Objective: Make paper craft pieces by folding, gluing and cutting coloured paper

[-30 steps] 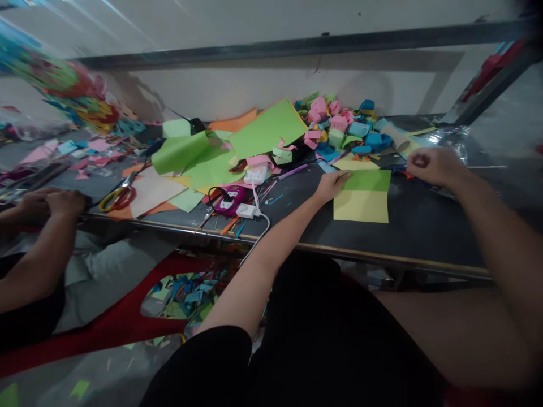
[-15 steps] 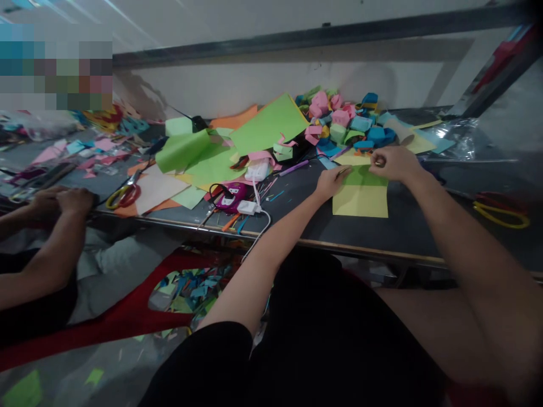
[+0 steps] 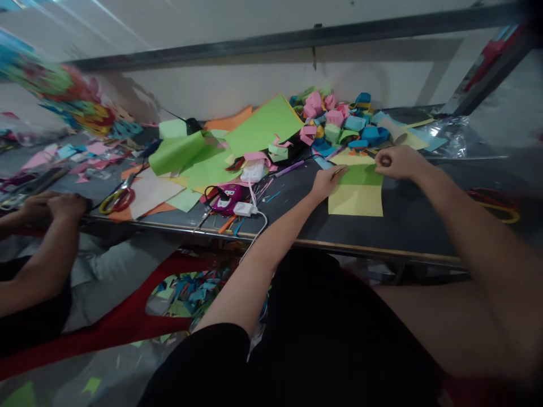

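Note:
A yellow sheet of paper (image 3: 355, 202) lies near the table's front edge, with a band of green paper (image 3: 361, 176) across its upper part. My left hand (image 3: 327, 182) is closed at the left end of the green paper, fingertips pinched on its edge. At the other end my right hand (image 3: 401, 163) has its fingers curled, thumb and forefinger pressed at the upper right corner of the green paper. My right palm and lower fingers are partly hidden. Just behind both hands is a heap of folded paper pieces (image 3: 335, 118) in pink, blue and green.
Left of my arm sit a purple power socket (image 3: 229, 199), a white plug (image 3: 245, 210) and a purple pen (image 3: 289, 168). Large green sheets (image 3: 263, 127) lie behind them. Scissors stand out at left (image 3: 116, 200) and right (image 3: 494, 206). Another person's hands (image 3: 57, 206) rest at the far left.
The view has shifted slightly, so the table's things sit a little further left. Both hands stay at the two ends of the green paper, with hardly any movement.

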The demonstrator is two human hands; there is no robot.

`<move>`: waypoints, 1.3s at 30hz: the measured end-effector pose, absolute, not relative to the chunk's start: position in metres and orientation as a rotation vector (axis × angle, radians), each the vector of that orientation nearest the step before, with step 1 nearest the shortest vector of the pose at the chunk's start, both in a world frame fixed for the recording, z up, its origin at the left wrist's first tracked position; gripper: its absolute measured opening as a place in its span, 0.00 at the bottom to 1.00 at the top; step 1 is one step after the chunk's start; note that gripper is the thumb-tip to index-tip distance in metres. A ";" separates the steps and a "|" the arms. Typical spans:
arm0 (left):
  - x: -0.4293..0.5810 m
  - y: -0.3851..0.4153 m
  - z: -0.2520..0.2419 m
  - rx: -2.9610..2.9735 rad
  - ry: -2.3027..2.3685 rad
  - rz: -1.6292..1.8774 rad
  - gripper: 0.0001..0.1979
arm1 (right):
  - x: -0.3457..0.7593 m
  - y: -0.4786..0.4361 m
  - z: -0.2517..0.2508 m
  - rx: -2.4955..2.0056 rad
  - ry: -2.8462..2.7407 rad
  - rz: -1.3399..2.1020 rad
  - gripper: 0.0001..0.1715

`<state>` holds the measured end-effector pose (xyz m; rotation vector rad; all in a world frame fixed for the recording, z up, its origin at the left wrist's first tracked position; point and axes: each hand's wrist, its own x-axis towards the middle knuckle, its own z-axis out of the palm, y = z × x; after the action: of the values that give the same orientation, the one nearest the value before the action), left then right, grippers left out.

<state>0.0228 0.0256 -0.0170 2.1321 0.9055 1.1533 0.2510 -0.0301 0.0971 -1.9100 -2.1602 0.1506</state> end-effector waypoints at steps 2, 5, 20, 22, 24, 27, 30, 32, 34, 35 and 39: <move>0.023 0.025 -0.017 2.148 0.898 1.142 0.12 | 0.251 -0.031 0.097 -1.913 -2.173 0.190 0.10; 0.023 0.026 -0.020 2.165 0.891 1.147 0.12 | 0.252 -0.027 0.097 -1.945 -2.181 0.214 0.11; 0.022 0.027 -0.019 2.177 1.018 1.211 0.12 | 0.282 -0.016 0.115 -1.721 -2.152 0.277 0.04; 0.021 0.025 -0.017 2.182 1.006 1.209 0.12 | 0.265 -0.012 0.113 -1.599 -2.229 0.391 0.06; 0.020 0.025 -0.016 2.180 0.997 1.210 0.11 | 0.250 -0.007 0.109 -1.576 -2.308 0.401 0.06; 0.019 0.025 -0.017 2.186 0.995 1.200 0.12 | 0.241 -0.002 0.103 -1.658 -2.343 0.295 0.07; 0.020 0.027 -0.019 2.189 0.999 1.196 0.11 | 0.245 -0.001 0.100 -1.708 -2.357 0.250 0.08; 0.021 0.028 -0.021 2.186 0.986 1.212 0.11 | 0.251 -0.003 0.102 -1.722 -2.357 0.245 0.08; 0.021 0.029 -0.023 2.189 0.973 1.228 0.12 | 0.256 -0.007 0.105 -1.739 -2.350 0.256 0.08; 0.021 0.029 -0.024 2.195 0.971 1.229 0.12 | 0.259 -0.009 0.106 -1.751 -2.344 0.265 0.08; 0.021 0.031 -0.026 2.218 0.979 1.212 0.13 | 0.263 -0.013 0.109 -1.811 -2.329 0.292 0.11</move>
<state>0.0205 0.0312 -0.0256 2.2180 0.9787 1.2118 0.2629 -0.0133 0.1088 -1.8110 -2.3292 0.2918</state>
